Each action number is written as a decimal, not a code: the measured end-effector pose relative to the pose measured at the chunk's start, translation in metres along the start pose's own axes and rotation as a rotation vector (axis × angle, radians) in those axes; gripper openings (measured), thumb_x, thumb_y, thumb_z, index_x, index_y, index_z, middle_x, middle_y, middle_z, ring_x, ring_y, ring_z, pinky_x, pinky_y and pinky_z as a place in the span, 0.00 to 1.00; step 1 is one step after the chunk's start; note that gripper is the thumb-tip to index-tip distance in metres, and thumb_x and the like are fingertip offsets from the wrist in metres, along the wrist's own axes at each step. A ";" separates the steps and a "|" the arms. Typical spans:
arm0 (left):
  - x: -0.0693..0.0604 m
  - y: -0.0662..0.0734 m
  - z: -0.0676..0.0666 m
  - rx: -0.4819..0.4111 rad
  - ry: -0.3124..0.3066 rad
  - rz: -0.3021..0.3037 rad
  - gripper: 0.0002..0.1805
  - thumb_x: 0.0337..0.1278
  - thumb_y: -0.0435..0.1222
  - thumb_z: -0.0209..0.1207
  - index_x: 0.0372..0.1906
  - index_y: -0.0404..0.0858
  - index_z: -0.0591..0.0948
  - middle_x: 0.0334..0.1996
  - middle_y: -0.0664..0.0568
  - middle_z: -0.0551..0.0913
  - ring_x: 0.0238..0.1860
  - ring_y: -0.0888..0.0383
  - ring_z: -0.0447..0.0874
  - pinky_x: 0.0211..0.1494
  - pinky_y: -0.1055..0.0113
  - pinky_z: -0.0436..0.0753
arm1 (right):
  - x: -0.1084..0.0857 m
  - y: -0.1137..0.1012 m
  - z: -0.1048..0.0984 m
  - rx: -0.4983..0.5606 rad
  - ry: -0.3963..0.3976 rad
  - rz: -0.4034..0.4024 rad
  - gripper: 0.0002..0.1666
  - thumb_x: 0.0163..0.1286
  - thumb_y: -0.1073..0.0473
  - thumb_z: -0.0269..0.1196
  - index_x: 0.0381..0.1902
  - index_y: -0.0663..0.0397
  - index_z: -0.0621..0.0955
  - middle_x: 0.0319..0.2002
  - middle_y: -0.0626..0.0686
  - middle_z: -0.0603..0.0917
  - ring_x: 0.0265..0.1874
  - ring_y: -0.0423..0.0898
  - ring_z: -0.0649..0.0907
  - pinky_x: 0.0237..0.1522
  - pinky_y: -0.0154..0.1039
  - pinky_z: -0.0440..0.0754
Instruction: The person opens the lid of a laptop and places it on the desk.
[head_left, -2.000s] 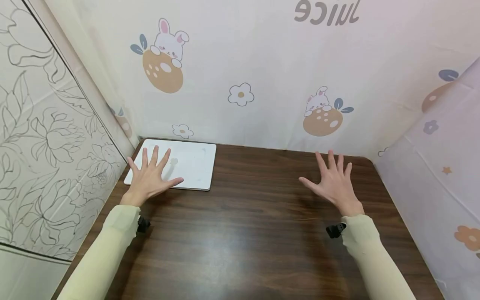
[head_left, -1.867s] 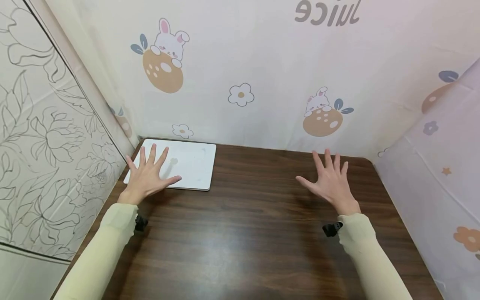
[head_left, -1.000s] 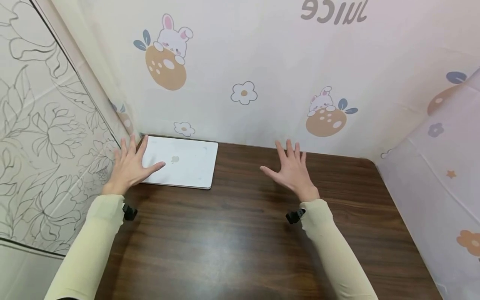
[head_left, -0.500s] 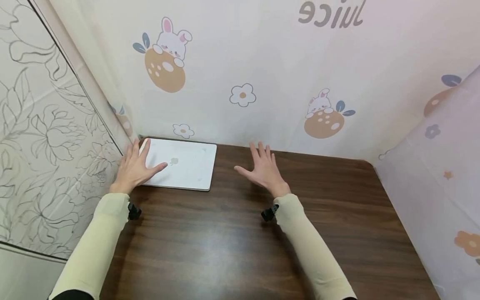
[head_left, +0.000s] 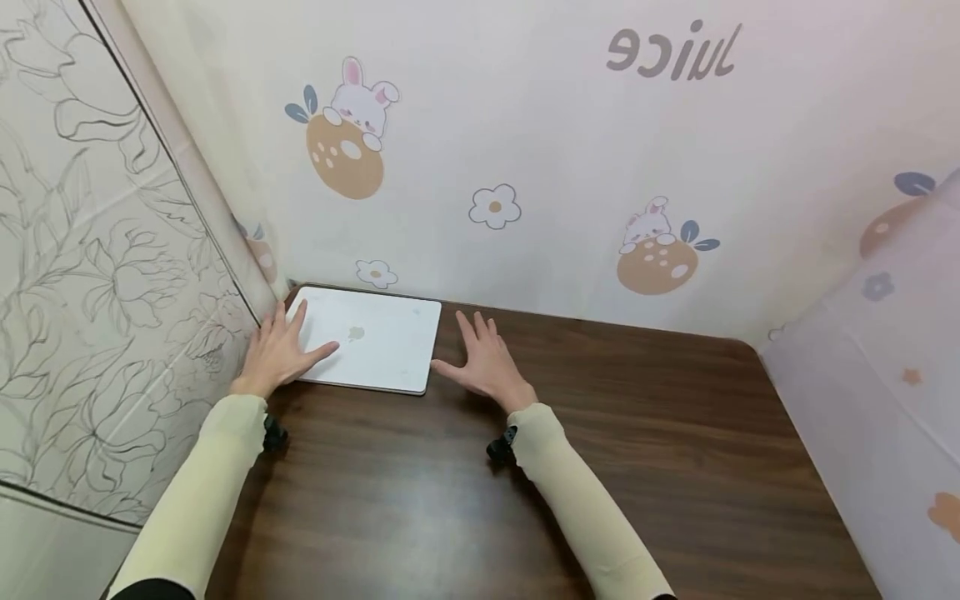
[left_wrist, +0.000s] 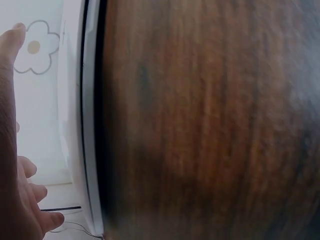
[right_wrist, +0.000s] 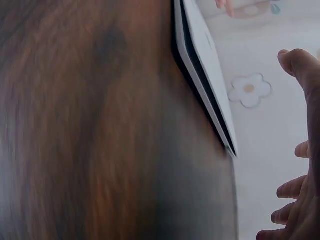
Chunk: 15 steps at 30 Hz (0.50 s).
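Observation:
A closed silver-white laptop [head_left: 382, 340] with an apple logo lies flat at the back left of the dark wooden table. Over its left end is my left hand [head_left: 276, 354], fingers spread and thumb reaching across the lid; I cannot tell whether it touches. My right hand [head_left: 486, 367] is just past the laptop's right edge, fingers spread, thumb pointing at that edge. In the left wrist view the laptop's side [left_wrist: 89, 120] runs beside the left fingers. The right wrist view has the laptop's corner [right_wrist: 212, 90] apart from the right thumb [right_wrist: 295, 62].
Behind the table [head_left: 675, 433] hangs a pale curtain [head_left: 555, 150] printed with rabbits and flowers. A flower-patterned panel [head_left: 112, 283] closes off the left side, near the left hand. Another printed curtain [head_left: 885, 400] hangs at the right. Each wrist carries a small black camera.
My right hand has swept left across the table from the far right to beside the laptop. My left hand has shifted slightly left to the laptop's left end. The laptop stays put.

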<state>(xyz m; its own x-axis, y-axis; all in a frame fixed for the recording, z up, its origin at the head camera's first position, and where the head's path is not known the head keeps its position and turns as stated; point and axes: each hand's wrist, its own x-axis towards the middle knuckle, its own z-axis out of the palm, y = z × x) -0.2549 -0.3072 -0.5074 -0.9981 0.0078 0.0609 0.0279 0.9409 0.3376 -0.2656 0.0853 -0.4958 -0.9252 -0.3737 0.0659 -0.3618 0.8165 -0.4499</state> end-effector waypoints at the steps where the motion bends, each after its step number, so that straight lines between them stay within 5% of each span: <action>1: 0.000 -0.001 0.000 0.000 0.002 -0.005 0.63 0.55 0.77 0.51 0.85 0.47 0.42 0.81 0.27 0.40 0.78 0.22 0.44 0.70 0.21 0.49 | 0.003 -0.003 0.003 0.002 -0.005 -0.011 0.64 0.63 0.16 0.54 0.85 0.38 0.47 0.83 0.63 0.49 0.81 0.70 0.50 0.77 0.66 0.57; 15: 0.004 -0.008 0.012 0.022 -0.042 -0.012 0.63 0.56 0.77 0.51 0.85 0.44 0.45 0.81 0.26 0.40 0.79 0.23 0.41 0.72 0.22 0.47 | 0.013 -0.039 0.043 0.049 -0.073 -0.049 0.63 0.62 0.16 0.54 0.85 0.36 0.47 0.83 0.63 0.49 0.81 0.65 0.55 0.76 0.62 0.63</action>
<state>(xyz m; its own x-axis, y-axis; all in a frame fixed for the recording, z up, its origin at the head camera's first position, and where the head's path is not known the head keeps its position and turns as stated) -0.2595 -0.3105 -0.5208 -0.9998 0.0107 0.0170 0.0156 0.9482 0.3174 -0.2581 0.0298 -0.5152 -0.8952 -0.4450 0.0248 -0.3987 0.7746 -0.4910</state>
